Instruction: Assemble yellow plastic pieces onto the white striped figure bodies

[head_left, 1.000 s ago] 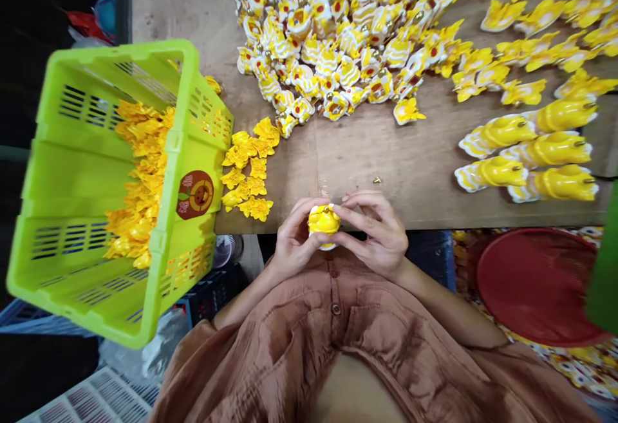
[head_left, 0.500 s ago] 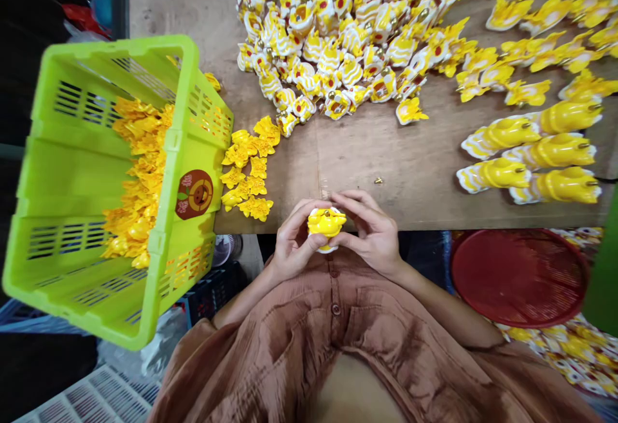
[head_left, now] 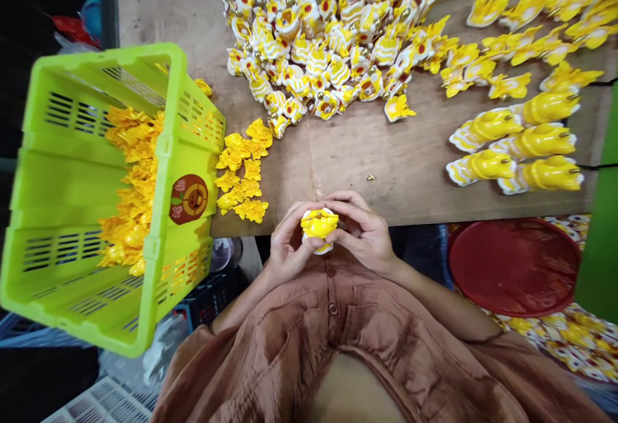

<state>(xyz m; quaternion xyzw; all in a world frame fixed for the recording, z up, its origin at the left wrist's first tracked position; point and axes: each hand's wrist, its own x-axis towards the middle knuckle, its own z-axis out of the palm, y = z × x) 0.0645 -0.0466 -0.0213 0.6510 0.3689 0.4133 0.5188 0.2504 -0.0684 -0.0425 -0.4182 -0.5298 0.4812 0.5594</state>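
Note:
Both hands hold one small yellow-and-white plastic figure part (head_left: 319, 225) at the front edge of the wooden table (head_left: 290, 172). My left hand (head_left: 293, 237) grips it from the left, thumb on its near face. From the right, my right hand (head_left: 363, 233) closes on the same part, its fingers curled round the far side. The fingertips behind the part are partly hidden. A tiny gold-coloured metal piece (head_left: 371, 178) lies on the table just beyond the right hand. To the left lie several orange-yellow plastic pieces (head_left: 244, 172).
A lime-green crate (head_left: 157, 217) with orange-yellow pieces stands tipped at left. Yellow-and-white parts are heaped (head_left: 309, 43) at the back. Several yellow figure parts (head_left: 512, 143) lie in rows at right. Below the table edge is a red basket (head_left: 514, 268).
The view has shifted slightly, so the table and the things on it sit a little differently. Both hands keep hold of the same figure part, almost unmoved.

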